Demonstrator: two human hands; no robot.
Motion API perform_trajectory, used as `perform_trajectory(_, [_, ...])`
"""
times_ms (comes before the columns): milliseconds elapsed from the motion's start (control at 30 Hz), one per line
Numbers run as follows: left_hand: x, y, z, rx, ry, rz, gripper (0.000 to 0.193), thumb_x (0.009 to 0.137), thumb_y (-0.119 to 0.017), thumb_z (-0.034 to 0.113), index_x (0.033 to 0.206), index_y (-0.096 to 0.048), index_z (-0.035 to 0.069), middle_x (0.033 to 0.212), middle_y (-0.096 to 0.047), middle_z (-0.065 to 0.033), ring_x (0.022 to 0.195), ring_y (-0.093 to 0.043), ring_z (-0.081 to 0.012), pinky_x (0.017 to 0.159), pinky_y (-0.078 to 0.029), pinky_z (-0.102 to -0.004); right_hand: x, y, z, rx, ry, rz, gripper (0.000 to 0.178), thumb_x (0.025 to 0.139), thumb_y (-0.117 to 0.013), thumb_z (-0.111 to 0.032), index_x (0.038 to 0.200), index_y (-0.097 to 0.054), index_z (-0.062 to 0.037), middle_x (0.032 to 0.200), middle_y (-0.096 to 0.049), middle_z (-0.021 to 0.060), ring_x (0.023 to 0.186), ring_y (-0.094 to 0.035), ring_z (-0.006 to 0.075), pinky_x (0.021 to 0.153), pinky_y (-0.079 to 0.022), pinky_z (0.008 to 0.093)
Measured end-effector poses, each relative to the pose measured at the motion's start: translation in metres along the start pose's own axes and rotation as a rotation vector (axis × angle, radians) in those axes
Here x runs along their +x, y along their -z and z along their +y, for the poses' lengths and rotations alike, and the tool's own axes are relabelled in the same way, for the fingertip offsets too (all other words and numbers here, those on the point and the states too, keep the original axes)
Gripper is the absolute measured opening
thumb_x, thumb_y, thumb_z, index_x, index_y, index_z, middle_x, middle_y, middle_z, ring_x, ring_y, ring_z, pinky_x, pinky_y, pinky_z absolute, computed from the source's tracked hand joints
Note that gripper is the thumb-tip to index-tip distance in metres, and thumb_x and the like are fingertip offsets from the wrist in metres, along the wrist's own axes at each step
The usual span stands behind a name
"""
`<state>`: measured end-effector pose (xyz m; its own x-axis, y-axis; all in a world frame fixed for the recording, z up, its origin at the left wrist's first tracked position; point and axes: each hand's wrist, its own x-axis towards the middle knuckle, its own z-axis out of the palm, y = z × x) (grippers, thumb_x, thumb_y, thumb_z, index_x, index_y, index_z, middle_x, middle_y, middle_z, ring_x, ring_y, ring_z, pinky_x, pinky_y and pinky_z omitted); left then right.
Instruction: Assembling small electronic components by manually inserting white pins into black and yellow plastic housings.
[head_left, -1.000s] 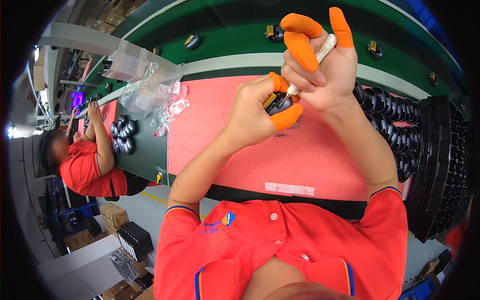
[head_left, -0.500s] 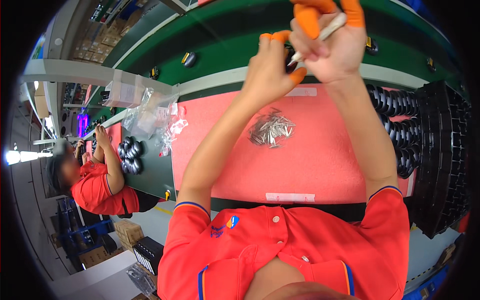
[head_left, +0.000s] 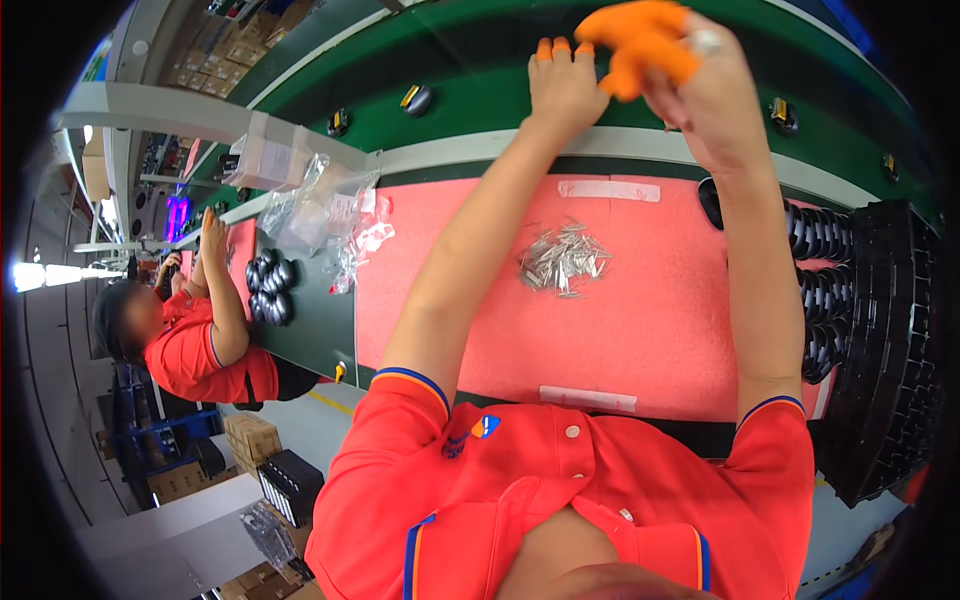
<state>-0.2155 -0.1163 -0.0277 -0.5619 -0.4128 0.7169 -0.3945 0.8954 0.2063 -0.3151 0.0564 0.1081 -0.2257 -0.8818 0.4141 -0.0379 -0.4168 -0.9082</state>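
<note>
My left hand reaches palm down over the green conveyor belt, orange covers on its fingertips. Its fingers are stretched out and open; whatever lies under the palm is hidden. Just right of it, my right hand is raised and smeared by motion, its orange-covered fingers bent closed. A whitish end of a pen-like tool shows at those fingers. Below my wrists, a loose pile of small silvery slivers lies on the pink mat.
Dark rounded pieces with yellow parts sit on the belt. Stacked dark shells and black trays stand right. Clear plastic bags lie left of the mat. Further left, a co-worker in red works beside dark rounded pieces.
My right hand has swung away from the left, its tool no longer at the dark piece seen in my left hand. That dark piece is out of sight. The view has shifted slightly.
</note>
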Motion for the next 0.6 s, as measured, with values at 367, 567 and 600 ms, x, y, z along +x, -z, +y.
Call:
perform_trajectory(367, [-0.039, 0.096, -0.001, -0.262, 0.513, -0.170, 0.059, 0.071, -0.088, 0.022, 0.119, -0.058, 0.003, 0.112, -0.066, -0.0141, 0.103, -0.065, -0.0253, 0.088, -0.052, -0.0354, -0.058, -0.067, 0.063, -1.071, 0.109, -0.638, 0.007, 0.073, -0.066, 0.001, 0.077, -0.061, 0.0018, 0.074, -0.066, 0.0205, 0.075, -0.068, 0.0348, 0.061, -0.053, 0.0430])
perform_trajectory(567, [-0.090, 0.151, 0.025, -0.385, 0.633, -0.161, 0.060, 0.069, -0.089, 0.013, 0.115, -0.053, 0.000, 0.111, -0.063, -0.0103, 0.105, -0.064, -0.0205, 0.081, -0.054, -0.0311, -0.074, -0.091, 0.061, -1.203, 0.191, -0.704, 0.011, 0.072, -0.068, -0.003, 0.080, -0.061, -0.0001, 0.074, -0.066, 0.0179, 0.072, -0.070, 0.0302, 0.056, -0.054, 0.0398])
perform_trajectory(600, [-0.096, 0.154, 0.030, -0.403, 0.636, -0.134, 0.059, 0.069, -0.089, 0.011, 0.116, -0.053, 0.000, 0.111, -0.064, -0.0103, 0.105, -0.064, -0.0202, 0.079, -0.055, -0.0296, -0.077, -0.093, 0.062, -1.223, 0.182, -0.696, 0.013, 0.072, -0.069, -0.004, 0.081, -0.060, -0.0003, 0.073, -0.066, 0.0168, 0.071, -0.069, 0.0298, 0.056, -0.054, 0.0396])
